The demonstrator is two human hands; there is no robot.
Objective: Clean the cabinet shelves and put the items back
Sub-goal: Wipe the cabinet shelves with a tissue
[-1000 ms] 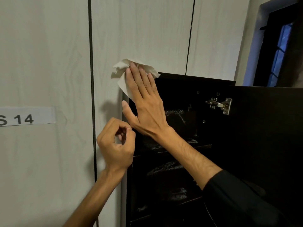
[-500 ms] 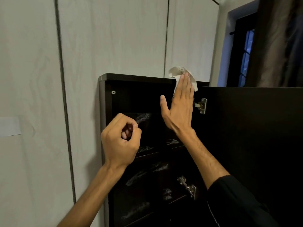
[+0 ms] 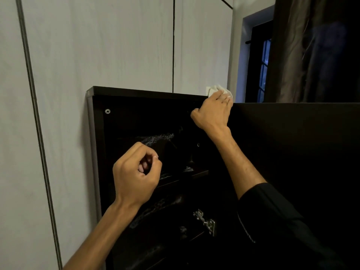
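Note:
A dark brown cabinet [image 3: 140, 94] stands against a pale panelled wall, its door [image 3: 292, 145] swung open to the right. My right hand [image 3: 213, 112] grips a crumpled white cloth [image 3: 218, 89] at the cabinet's top right corner, where the top edge meets the door. My left hand [image 3: 136, 172] hovers in front of the dark interior with its fingers curled into a loose fist, holding nothing. Dim shelves [image 3: 194, 173] show inside with pale dusty smears; what stands on them is too dark to tell.
A metal hinge [image 3: 205, 222] sits on the cabinet's right side lower down. A screw head [image 3: 107, 111] marks the upper left inner wall. Behind the door hang a dark curtain [image 3: 311, 49] and a window [image 3: 263, 65] with blue light.
My right hand slid the cloth along the cabinet's top from the left corner to the right one and curled round it. The view shifted right. My left hand stayed in a fist.

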